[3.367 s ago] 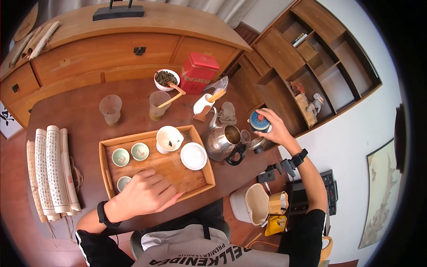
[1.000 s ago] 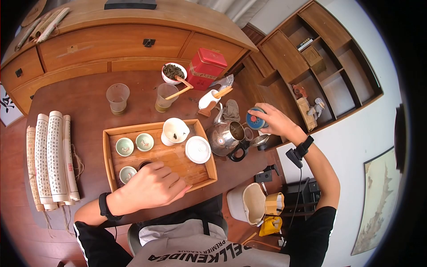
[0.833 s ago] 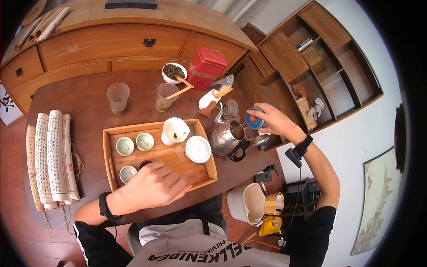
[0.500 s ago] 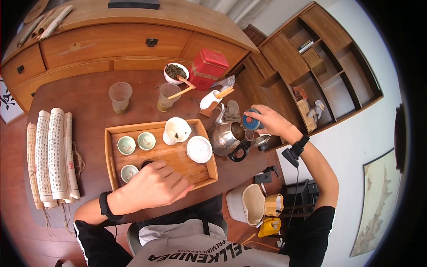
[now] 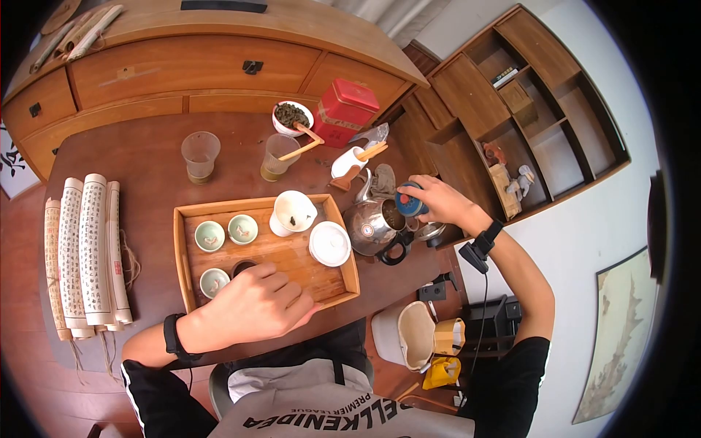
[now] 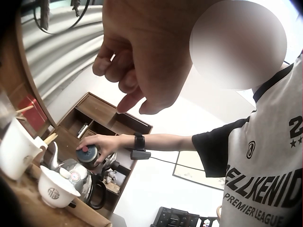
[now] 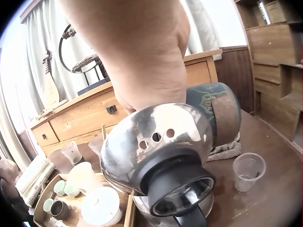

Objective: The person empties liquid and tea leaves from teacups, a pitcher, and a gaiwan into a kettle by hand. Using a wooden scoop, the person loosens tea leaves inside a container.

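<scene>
In the head view my right hand (image 5: 444, 200) grips a small blue lidded pot (image 5: 410, 201) with a red knob. The pot is tipped toward the mouth of a steel kettle (image 5: 367, 228), close above its right side. Its blue-green body and brown base (image 7: 227, 120) show behind the kettle in the right wrist view. My left hand (image 5: 255, 303) rests over the near edge of the wooden tray (image 5: 180, 255), fingers loosely curled round nothing. On the tray stand a white pitcher (image 5: 281, 219), a white lidded bowl (image 5: 330, 244), several pale green cups (image 5: 209, 236) and a dark cup (image 5: 243, 268).
Bamboo scrolls (image 5: 95, 248) lie at the table's left. Two clear plastic cups (image 5: 201, 157), a bowl of tea leaves (image 5: 292, 114), a red tin (image 5: 345, 109) and a white utensil holder (image 5: 348, 164) stand toward the back. A pale bin (image 5: 401, 334) is below the right edge.
My right hand has brought the blue pot leftward and tipped it further, closer over the kettle's mouth. The left hand stays over the tray edge. The head view has shifted slightly.
</scene>
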The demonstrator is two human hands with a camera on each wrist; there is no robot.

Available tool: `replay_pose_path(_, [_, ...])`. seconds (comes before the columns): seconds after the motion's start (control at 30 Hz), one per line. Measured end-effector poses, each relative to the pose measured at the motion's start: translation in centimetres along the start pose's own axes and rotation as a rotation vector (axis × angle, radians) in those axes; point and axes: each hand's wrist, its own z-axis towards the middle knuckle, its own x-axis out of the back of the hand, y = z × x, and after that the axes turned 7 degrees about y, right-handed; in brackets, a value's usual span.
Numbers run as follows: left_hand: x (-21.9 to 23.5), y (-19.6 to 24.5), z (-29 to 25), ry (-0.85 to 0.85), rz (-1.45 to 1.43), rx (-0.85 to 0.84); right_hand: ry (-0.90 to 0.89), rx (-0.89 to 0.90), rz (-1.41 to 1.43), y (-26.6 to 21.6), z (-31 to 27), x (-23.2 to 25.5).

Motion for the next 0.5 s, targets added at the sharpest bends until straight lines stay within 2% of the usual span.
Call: replay_pose_path(0.5, [-0.21,0.04,-0.07,-0.005,0.002,0.001,-0.106,-0.016,-0.032,-0.20,0.60,-0.33])
